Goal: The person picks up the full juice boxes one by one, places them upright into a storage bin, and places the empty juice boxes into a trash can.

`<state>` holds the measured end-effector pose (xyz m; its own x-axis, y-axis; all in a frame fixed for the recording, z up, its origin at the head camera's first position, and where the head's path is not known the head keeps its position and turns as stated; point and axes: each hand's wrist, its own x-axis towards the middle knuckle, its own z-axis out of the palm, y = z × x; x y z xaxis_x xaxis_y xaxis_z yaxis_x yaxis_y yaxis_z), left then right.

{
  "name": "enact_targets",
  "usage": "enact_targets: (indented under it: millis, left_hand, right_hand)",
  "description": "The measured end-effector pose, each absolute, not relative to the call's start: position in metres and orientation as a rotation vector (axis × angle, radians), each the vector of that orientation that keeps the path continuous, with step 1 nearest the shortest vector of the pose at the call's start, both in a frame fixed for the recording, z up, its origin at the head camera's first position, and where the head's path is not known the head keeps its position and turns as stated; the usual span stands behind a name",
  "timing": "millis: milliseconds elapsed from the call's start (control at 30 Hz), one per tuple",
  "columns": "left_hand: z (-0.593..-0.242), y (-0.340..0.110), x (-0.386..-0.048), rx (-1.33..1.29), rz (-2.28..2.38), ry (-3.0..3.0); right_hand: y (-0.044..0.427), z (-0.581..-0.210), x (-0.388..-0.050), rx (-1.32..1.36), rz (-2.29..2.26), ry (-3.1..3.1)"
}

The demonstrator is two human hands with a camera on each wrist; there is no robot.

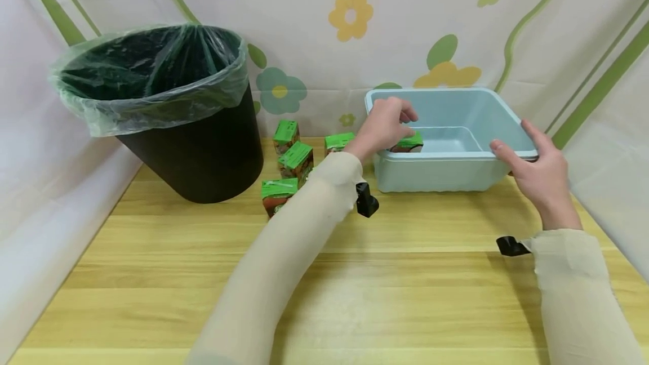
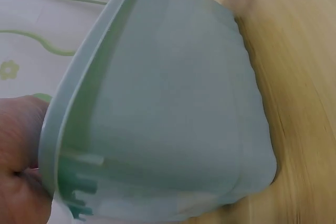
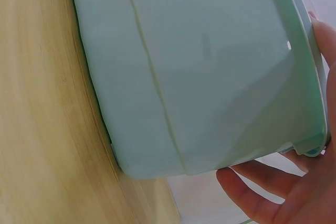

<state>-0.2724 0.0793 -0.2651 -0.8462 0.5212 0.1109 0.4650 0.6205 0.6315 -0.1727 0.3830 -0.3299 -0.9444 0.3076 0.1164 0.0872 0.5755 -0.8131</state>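
Observation:
A light blue plastic bin [image 1: 433, 172] stands on the table at the back right. My right hand [image 1: 542, 170] grips its right front corner, thumb on the rim and fingers along the side; in the right wrist view, fingertips [image 3: 247, 192] reach under the rim against the wall. My left hand [image 1: 386, 125] is over the bin's left end, fingers bent and apart. Just below its thumb, a small green-topped box [image 1: 409, 142] is inside the bin; whether the thumb touches it cannot be told. In the left wrist view the bin's wall [image 2: 173, 87] hides that box.
Several similar green-topped boxes [image 1: 296, 157] stand on the wooden table [image 1: 375, 297] left of the bin, partly behind my left forearm. At the back left is a black trash can [image 1: 203, 156] with a clear liner. A flower-printed cloth [image 1: 304, 27] hangs behind.

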Motion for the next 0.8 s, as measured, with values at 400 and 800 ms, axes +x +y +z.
enact_targets:
  millis: [400, 800]
  left_hand:
    - [-0.244, 0.043, -0.257, 0.69, 1.253, 2.759]
    - [-0.241, -0.002, -0.229, 0.43, 1.486, 2.827]
  right_hand:
    - [0.386, -0.33, -0.172, -0.343, 1.286, -2.553]
    - [0.385, -0.331, -0.174, -0.337, 1.303, -2.573]
